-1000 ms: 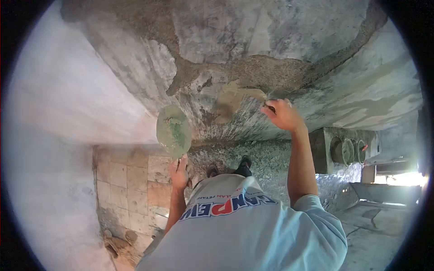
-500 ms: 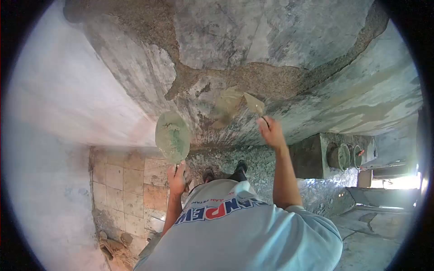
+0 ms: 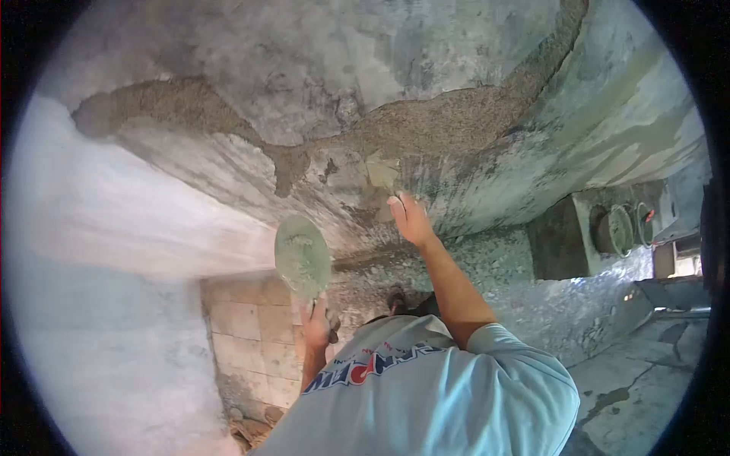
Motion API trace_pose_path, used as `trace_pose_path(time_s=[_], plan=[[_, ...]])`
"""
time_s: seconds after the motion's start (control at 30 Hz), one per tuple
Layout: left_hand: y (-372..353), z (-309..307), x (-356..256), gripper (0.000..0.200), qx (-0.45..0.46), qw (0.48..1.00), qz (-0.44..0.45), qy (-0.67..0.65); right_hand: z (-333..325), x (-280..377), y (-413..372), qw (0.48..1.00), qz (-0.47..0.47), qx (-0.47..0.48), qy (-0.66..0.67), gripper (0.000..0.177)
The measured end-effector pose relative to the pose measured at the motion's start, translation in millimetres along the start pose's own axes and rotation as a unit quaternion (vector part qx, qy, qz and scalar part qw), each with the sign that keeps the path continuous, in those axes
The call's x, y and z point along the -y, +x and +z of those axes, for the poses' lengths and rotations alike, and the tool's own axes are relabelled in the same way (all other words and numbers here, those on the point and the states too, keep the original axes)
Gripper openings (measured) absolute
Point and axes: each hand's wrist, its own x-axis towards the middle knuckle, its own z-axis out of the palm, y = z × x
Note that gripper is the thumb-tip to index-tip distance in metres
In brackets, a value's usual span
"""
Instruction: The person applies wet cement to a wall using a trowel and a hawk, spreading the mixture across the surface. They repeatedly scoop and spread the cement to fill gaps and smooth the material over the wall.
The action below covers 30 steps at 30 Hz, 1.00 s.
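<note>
My left hand (image 3: 315,325) is closed round the handle of a round board (image 3: 303,255), which bears a patch of wet greenish-grey mortar. In my right hand (image 3: 413,220) is the handle of a small trowel (image 3: 382,173). The trowel's blade lies against or very near the wall (image 3: 304,83), just below a rough strip of exposed plaster (image 3: 441,121). A damp smear shows around the blade, and its edges are hard to tell apart from the metal.
To the right, buckets (image 3: 614,230) stand by a grey block (image 3: 559,239). Rubble (image 3: 494,262) covers the floor along the wall's foot. Square tiles (image 3: 243,319) lie at the lower left, beside a pale side wall (image 3: 106,327).
The view has shifted and turned. My right hand and the trowel have moved left along the wall, onto the damp smear. My left hand still holds the board, now nearer the trowel.
</note>
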Motion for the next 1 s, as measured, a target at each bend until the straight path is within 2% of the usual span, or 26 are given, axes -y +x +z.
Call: trace_pose_path(time_s=[0.07,0.2,0.23,0.37,0.43,0.53,0.67,0.83,0.9,0.93,0.97,1.0], plan=[[-1.8,-2.5,3.6,0.030,-0.013,1.000,-0.020,0.014,1.4,-14.0,-3.5,1.000,-0.002,-0.011,-0.021,0.059],[-7.1,-3.3,3.6,0.029,-0.003,0.998,0.018,0.055,-19.5,-24.2,-14.1,0.997,-0.006,-0.044,-0.068,0.054],[-10.0,6.2,-0.7,0.028,-0.055,0.998,0.003,0.041,-28.8,-26.7,-20.2,0.996,0.001,-0.044,-0.075,0.052],[-11.5,-1.6,4.8,0.030,-0.046,0.998,-0.014,0.030,-51.6,-29.9,-61.1,0.979,-0.015,-0.139,-0.148,0.040],[-8.8,-2.0,11.2,0.035,-0.073,0.997,-0.020,0.034,-63.8,-10.1,-71.2,0.981,-0.044,-0.119,-0.149,0.040],[-3.7,-17.5,24.0,0.028,0.004,0.999,-0.049,-0.006,-62.8,16.1,-64.5,0.973,-0.099,-0.094,-0.188,0.039],[6.2,-16.3,35.5,0.030,0.003,0.998,-0.049,-0.038,-68.1,60.5,-32.9,0.946,-0.120,-0.109,-0.280,0.039],[-3.2,-8.8,24.8,0.031,0.021,0.999,-0.011,-0.034,-96.5,29.6,-39.8,0.944,-0.091,-0.166,-0.268,0.036],[-14.6,-0.4,12.8,0.031,-0.019,0.999,-0.012,-0.037,-102.7,29.4,-60.4,0.949,-0.050,-0.174,-0.258,0.036],[-16.2,1.4,10.0,0.031,-0.037,0.998,-0.012,-0.041,-100.8,31.4,-65.3,0.951,-0.067,-0.159,-0.255,0.036],[-16.2,-4.1,10.5,0.031,-0.007,1.000,-0.005,-0.021,-96.3,32.2,-69.3,0.953,-0.083,-0.144,-0.252,0.036],[-14.7,-7.5,12.5,0.030,-0.014,0.999,-0.007,-0.029,-91.3,31.9,-70.6,0.955,-0.098,-0.129,-0.249,0.036]])
